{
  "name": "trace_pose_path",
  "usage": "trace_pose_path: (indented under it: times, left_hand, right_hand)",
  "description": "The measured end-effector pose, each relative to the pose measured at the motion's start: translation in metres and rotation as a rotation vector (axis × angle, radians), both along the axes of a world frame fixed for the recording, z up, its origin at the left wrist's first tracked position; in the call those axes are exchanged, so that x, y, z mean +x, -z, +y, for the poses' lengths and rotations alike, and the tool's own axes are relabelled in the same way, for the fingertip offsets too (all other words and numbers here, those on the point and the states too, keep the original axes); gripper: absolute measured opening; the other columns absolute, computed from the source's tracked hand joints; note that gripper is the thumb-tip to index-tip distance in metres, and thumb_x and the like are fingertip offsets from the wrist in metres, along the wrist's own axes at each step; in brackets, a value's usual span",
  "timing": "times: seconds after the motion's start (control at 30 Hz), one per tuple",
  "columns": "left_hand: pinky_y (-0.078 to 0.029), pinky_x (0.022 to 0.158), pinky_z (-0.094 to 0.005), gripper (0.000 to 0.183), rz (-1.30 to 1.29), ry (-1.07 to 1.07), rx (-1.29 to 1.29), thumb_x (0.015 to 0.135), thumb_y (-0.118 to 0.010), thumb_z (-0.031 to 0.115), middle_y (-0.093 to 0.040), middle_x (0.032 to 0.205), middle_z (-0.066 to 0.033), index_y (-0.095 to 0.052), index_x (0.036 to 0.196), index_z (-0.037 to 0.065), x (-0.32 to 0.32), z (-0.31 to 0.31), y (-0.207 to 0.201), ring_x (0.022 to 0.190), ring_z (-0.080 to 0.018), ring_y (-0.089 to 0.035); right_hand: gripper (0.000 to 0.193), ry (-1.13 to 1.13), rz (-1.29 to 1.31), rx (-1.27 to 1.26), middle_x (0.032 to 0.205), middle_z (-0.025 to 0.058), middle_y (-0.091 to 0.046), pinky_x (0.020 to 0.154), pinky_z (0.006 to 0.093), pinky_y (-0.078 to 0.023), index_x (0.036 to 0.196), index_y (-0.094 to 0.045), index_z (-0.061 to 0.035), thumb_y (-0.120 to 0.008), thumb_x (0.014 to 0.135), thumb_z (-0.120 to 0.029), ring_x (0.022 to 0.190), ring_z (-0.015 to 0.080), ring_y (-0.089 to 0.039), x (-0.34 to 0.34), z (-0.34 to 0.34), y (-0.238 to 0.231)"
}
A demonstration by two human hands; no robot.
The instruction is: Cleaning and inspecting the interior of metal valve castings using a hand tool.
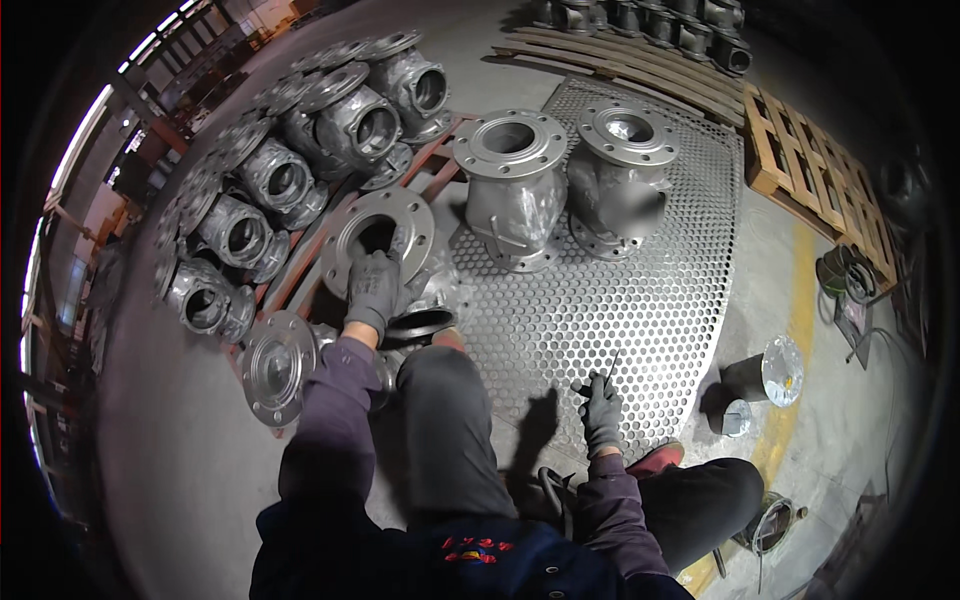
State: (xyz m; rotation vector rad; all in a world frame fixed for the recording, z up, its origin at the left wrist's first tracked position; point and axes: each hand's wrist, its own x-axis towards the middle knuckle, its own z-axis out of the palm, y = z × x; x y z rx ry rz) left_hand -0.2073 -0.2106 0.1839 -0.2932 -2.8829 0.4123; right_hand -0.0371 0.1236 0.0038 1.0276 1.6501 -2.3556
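My left hand point(374, 288), in a grey glove, grips the near side of the flange of a grey metal valve body point(412, 232), fingers reaching into its round bore. That casting stands at the edge of the perforated metal plate point(600, 320). My right hand point(602, 412), also gloved, is closed around a slim dark tool point(613, 366) with a thin tip pointing upward; its exact kind is unclear. The right hand is low over the plate, apart from the castings. Two more flanged valve bodies point(515, 195) point(622, 178) stand upright on the plate, farther away.
Several similar castings point(275, 180) sit in rows on a red rack point(430, 165) at left. Wooden pallets point(815, 165) lie at the far right, one carrying more castings. Two cans point(782, 370) point(736, 418) stand right of the plate. A hose point(552, 490) is near my right forearm.
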Motion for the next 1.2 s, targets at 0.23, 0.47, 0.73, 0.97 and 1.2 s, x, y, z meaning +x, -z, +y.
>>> trace_pose_path:
  times: [0.23, 0.47, 0.73, 0.97, 1.2]
  left_hand:
    - [-0.051, 0.061, -0.0453, 0.061, 0.067, -0.349, 0.091, 0.086, -0.052, 0.047, -0.065, 0.078, -0.0205, -0.049, 0.119, -0.004, -0.011, -0.016, 0.027, 0.068, -0.0363, -0.066]
    - [-0.052, 0.067, -0.0480, 0.057, 0.058, -0.446, 0.322, 0.088, -0.047, 0.049, -0.065, 0.082, -0.0245, -0.050, 0.122, 0.004, -0.019, 0.001, -0.005, 0.074, -0.0398, -0.066]
    - [-0.034, 0.100, -0.0515, 0.067, 0.182, -0.208, 0.207, 0.084, -0.050, 0.054, -0.052, 0.122, -0.0276, -0.048, 0.129, 0.004, -0.004, 0.044, -0.006, 0.116, -0.0362, -0.051]
    - [-0.030, 0.101, -0.0529, 0.080, -0.022, 0.272, 0.272, 0.080, -0.057, 0.055, -0.049, 0.128, -0.0214, -0.034, 0.140, 0.007, -0.131, 0.169, -0.031, 0.126, -0.0357, -0.041]
    - [-0.049, 0.085, -0.0489, 0.074, -0.115, -0.184, 0.365, 0.081, -0.052, 0.036, -0.056, 0.119, -0.0269, -0.027, 0.142, 0.002, -0.213, 0.263, -0.005, 0.103, -0.0372, -0.061]
  right_hand:
    - [0.040, -0.011, -0.005, 0.069, 0.083, 0.0133, -0.070, 0.038, 0.0235, -0.033, 0.117, -0.055, 0.0001, -0.048, 0.093, -0.032, 0.038, 0.0107, -0.043, 0.016, 0.015, 0.023]
    - [0.040, -0.047, -0.028, 0.068, 0.086, 0.0160, -0.070, 0.038, 0.0216, -0.032, 0.119, -0.053, 0.0002, -0.046, 0.094, -0.030, 0.040, 0.0094, -0.045, 0.021, 0.013, 0.025]
    - [0.039, -0.007, -0.085, 0.037, 0.084, 0.0124, -0.070, 0.037, 0.0228, -0.031, 0.119, -0.054, -0.0018, -0.048, 0.094, -0.032, 0.038, 0.0087, -0.040, 0.030, 0.018, 0.031]
    - [0.036, 0.047, -0.086, 0.010, 0.083, 0.0109, -0.069, 0.038, 0.0247, -0.033, 0.117, -0.057, -0.0040, -0.048, 0.093, -0.029, 0.040, 0.0103, -0.043, 0.027, 0.013, 0.039]
    - [0.037, 0.104, -0.141, 0.012, 0.083, 0.0106, -0.070, 0.036, 0.0239, -0.031, 0.116, -0.058, -0.0039, -0.048, 0.094, -0.032, 0.038, 0.0092, -0.042, 0.020, 0.011, 0.059]
